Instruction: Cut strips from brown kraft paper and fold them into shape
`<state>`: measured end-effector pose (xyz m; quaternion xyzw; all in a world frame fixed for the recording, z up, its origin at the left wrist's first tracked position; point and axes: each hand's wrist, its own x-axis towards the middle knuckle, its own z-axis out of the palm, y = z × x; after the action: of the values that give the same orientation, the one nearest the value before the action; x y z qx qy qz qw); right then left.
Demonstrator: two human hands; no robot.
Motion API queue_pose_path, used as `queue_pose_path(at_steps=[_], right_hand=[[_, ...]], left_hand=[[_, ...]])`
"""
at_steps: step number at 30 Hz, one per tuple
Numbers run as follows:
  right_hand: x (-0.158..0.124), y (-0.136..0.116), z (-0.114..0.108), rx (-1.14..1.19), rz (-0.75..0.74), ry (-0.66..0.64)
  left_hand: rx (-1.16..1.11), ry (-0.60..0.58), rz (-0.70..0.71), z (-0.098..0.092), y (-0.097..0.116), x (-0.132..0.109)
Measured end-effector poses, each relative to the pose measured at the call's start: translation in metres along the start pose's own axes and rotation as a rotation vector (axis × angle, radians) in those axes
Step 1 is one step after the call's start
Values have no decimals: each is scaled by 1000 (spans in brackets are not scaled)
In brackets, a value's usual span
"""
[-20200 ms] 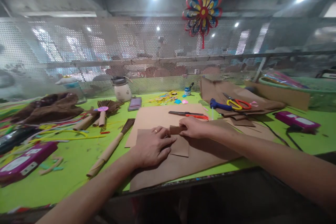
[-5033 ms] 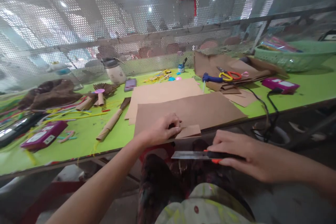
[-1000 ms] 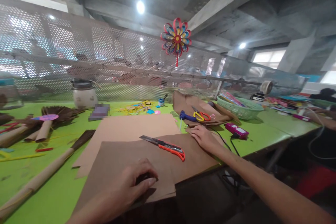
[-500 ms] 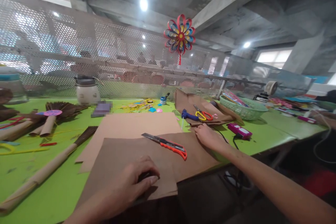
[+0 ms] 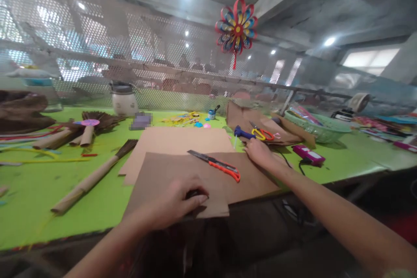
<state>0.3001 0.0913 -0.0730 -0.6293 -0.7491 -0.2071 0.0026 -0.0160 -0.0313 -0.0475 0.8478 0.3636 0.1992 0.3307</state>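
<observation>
My left hand [image 5: 182,197] rests on the front part of a dark brown paper sheet [image 5: 169,167], its fingers bent and a gap between thumb and forefinger. A utility knife [image 5: 216,164] with an orange handle lies on that sheet, blade extended, touched by neither hand. Beyond it a lighter tan sheet [image 5: 182,139] lies partly underneath. My right hand [image 5: 259,153] is at the far right edge of the brown paper, fingers drawn together and bent down; what they hold, if anything, is hidden. Just beyond them lie a blue glue gun [image 5: 243,132] and yellow-and-red scissors [image 5: 263,134].
Crumpled brown paper [image 5: 237,115] and a green basket [image 5: 332,132] stand at the back right, near a magenta box with a cord [image 5: 308,155]. Rolled paper tubes [image 5: 94,178] lie left. A white jar [image 5: 124,102] stands before the mesh screen [image 5: 182,78].
The view has shifted, so the table appears higher and further right. Both hands keep nearly the same places on the paper; the right hand sits slightly closer to the glue gun.
</observation>
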Motion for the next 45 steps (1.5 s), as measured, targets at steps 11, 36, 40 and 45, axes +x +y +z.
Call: queue_pose_path(at_steps=[11,36,40,45], right_hand=[[-90,-41,-70,683,-486,183],[-114,-93,-53,861,-477,441],[-105,-94,-61,944,-369,445],[-89,-101,-70,1110,-266,367]], left_hand=[[-103,10,-31,5,7,-3],[-56,143,-50,4,8,-5],[-228,176,-101,5,4,-2],[-400,292,-50,7,-11,5]])
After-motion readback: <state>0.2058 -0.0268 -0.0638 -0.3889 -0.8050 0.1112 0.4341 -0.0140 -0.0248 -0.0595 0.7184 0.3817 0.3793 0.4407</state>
